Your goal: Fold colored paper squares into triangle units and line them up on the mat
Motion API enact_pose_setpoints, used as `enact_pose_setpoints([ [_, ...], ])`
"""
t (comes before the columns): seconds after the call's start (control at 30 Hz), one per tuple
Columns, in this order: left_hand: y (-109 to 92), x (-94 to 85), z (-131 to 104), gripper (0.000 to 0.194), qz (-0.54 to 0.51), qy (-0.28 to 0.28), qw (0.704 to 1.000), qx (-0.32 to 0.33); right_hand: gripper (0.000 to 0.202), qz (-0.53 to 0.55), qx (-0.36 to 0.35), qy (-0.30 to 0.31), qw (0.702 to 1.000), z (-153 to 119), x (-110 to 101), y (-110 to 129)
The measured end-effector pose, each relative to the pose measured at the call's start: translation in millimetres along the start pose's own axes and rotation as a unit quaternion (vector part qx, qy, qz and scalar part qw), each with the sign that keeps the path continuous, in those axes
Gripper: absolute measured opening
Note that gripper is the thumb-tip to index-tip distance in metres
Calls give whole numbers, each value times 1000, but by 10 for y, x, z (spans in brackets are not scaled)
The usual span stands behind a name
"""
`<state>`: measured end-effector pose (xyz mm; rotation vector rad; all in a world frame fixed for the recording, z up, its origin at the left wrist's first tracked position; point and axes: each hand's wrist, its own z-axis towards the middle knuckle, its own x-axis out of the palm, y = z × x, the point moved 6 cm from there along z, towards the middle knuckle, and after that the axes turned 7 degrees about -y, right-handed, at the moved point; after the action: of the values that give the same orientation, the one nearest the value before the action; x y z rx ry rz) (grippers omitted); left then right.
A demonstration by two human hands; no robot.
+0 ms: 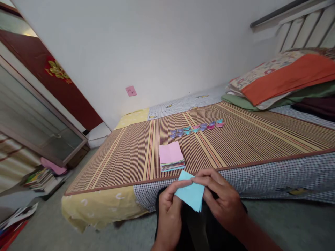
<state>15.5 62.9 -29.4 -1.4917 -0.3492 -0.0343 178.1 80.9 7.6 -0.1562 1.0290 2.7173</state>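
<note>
A light blue sheet of origami paper (193, 196), folded into a small square with layered edges at its lower corner, is held over my lap. My left hand (170, 205) grips its left side, index finger lying across the front. From the right, my right hand (221, 195) pinches the paper near its upper edge, where the fingertips of both hands meet. Just beyond my hands, a stack of coloured paper (171, 153) with a pink sheet on top lies near the mat's edge. Farther back, small folded paper pieces (195, 129) in purple, blue and pink stand in two rows.
A striped bamboo mat (125, 157) covers the bed, with checked and yellow cloth (104, 205) hanging over the front. Folded bedding (285, 80) is piled at the right. A pink note (131, 91) is on the wall. Books (39, 179) lie low at the left.
</note>
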Motion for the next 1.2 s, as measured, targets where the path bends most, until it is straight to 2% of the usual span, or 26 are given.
enact_pose_setpoints([
  [0.07, -16, 8, 15, 19, -10, 14, 1000, -12, 28, 43, 43, 31, 998, 27, -18, -21],
  [0.13, -70, 10, 19, 20, 18, 18, 1000, 4, 23, 100, 135, 38, 985, 44, -31, -97],
  [0.23, -131, 26, 4, 21, 66, 33, 997, 34, 23, 157, 291, 29, 943, 4, 13, -253],
  [0.3, -134, 35, -8, 21, 69, 43, 996, 44, 24, 181, 330, 50, 925, -27, 85, -292],
  [0.5, -100, -6, -6, 34, 43, 15, 997, 63, 29, 169, 321, 29, 932, -38, 74, -280],
  [0.6, -137, 0, -12, 26, 84, 4, 992, 99, 30, 175, 321, 18, 931, -39, 65, -239],
  [0.7, -171, 40, -26, 14, 124, 18, 984, 124, 32, 182, 320, 10, 930, -52, 76, -210],
  [0.83, -156, 13, -2, 8, 93, 3, 991, 94, 34, 172, 318, 0, 932, -73, 66, -218],
  [0.97, -110, -42, 45, 17, 11, -37, 999, 26, 31, 178, 316, 2, 932, -72, 78, -220],
  [1.13, -191, -19, 54, 13, 69, -25, 995, 67, 24, 199, 323, 19, 925, -95, 138, -212],
  [1.2, -185, -37, 56, 13, 73, -34, 995, 65, 24, 191, 311, 25, 931, -100, 127, -206],
])
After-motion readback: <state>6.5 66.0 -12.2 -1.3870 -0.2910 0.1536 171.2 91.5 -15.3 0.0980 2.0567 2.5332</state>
